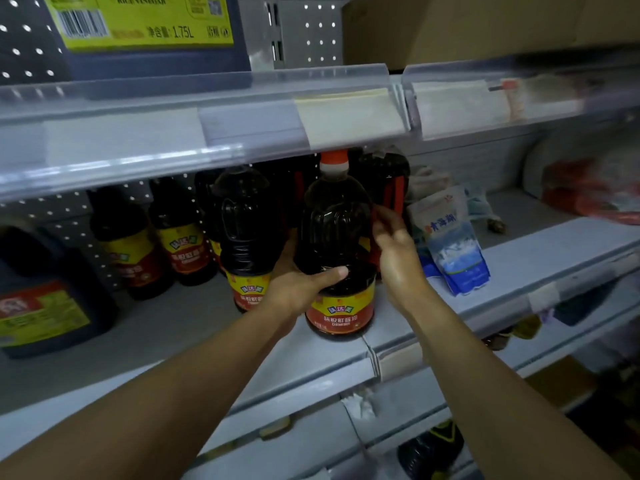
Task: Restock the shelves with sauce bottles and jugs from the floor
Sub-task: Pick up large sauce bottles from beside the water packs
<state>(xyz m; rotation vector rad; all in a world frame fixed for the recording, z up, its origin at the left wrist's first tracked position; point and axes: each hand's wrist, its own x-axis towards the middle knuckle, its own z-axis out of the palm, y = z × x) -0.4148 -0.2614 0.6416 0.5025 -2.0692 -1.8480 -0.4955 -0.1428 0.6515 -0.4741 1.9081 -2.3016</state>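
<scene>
Jug (41, 299) is sitting at the far left of the shelf (166, 327), dark and square, with a red and yellow label. Next to it, two dark sauce bottles (152, 240) are standing upright against the pegboard back. Moving right, another bottle (247, 237) is standing just beside your left hand (298, 289).

That hand is wrapping the front bottle (337, 258) from its left side, thumb lying across the dark belly just above the label, fingers hidden behind it. This one, with the red and white cap, is standing upright near the front edge of the shelf, base on the surface as far as you can see.

Your right hand (394, 247) is pressing on the bottle's right flank, fingers curled round toward the back, so you're gripping it from both sides.

Further right, blue and white bags (450, 244) are leaning on the same shelf, close to your right wrist. Overhead, a yellow-labelled jug is resting on the upper shelf (242, 126).
</scene>
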